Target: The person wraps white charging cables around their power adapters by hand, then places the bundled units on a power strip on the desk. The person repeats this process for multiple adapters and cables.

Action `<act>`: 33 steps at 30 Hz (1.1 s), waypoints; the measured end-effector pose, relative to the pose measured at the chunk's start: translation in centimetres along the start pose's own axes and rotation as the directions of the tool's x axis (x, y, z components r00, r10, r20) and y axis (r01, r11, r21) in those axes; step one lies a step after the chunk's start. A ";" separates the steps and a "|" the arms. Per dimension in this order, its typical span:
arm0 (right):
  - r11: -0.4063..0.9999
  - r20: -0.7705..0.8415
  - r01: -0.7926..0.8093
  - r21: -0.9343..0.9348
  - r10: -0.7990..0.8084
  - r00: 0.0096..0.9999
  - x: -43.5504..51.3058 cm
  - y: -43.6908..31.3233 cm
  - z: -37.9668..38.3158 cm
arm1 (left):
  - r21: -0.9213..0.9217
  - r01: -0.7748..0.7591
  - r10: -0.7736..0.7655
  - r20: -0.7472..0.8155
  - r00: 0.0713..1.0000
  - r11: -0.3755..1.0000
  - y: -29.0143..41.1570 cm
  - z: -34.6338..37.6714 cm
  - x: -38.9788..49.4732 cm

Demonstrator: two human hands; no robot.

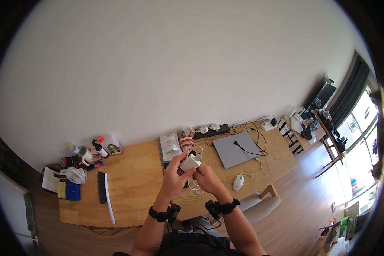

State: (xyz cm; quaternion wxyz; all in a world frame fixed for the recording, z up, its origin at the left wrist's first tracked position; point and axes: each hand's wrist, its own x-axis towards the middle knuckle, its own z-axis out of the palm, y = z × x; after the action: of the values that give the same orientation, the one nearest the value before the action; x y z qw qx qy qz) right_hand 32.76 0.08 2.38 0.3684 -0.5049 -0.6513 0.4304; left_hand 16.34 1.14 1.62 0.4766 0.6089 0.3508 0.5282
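Note:
A white power adapter (190, 163) is held up in front of me, above the place where the two wooden tables meet. My left hand (175, 174) has its fingers and thumb around the adapter's body. At the adapter's lower right, my right hand (208, 179) has its fingers curled in; a white cable (194, 188) hangs in loops beside it. More of the cable arcs above the adapter, next to a small white plug piece (198, 157). What exactly the right fingertips pinch is hidden.
On the right table are a grey laptop (235, 148) with a black cable across it, a white mouse (238, 182) and a power strip (268, 125). The left table (134, 182) bears a brush (106, 196), a small fan (76, 175) and several bottles. A chair (262, 209) stands at the right.

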 end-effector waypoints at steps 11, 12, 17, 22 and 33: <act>0.983 -0.091 0.170 0.064 -0.163 0.982 -0.1 -1.7 -0.4 | -0.136 0.060 -0.063 -0.024 0.998 0.989 0.7 0.5 0.9; 0.975 -0.122 0.222 -0.007 -0.221 0.968 0.0 -1.7 -0.5 | -0.091 0.066 -0.068 -0.017 0.998 0.994 0.8 0.3 1.0; 0.969 -0.188 0.221 -0.110 -0.239 0.953 -0.1 -1.9 -1.1 | 0.152 -0.032 0.030 0.017 0.999 0.988 1.4 0.3 1.5; 0.955 -0.224 0.260 -0.145 -0.287 0.931 -0.1 -1.9 -1.5 | 0.026 0.049 -0.052 0.150 0.987 0.998 1.1 0.3 2.0; 0.968 -0.186 0.170 -0.185 -0.205 0.961 -0.1 -2.5 -1.8 | -0.069 0.053 -0.050 0.049 0.998 0.996 1.1 0.3 2.4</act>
State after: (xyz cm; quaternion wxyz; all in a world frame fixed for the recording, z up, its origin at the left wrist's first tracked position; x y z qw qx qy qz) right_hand 33.61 0.08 5.34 0.4285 -0.5112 -0.6890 0.2833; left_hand 17.06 3.00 3.38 0.5193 0.5949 0.3362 0.5132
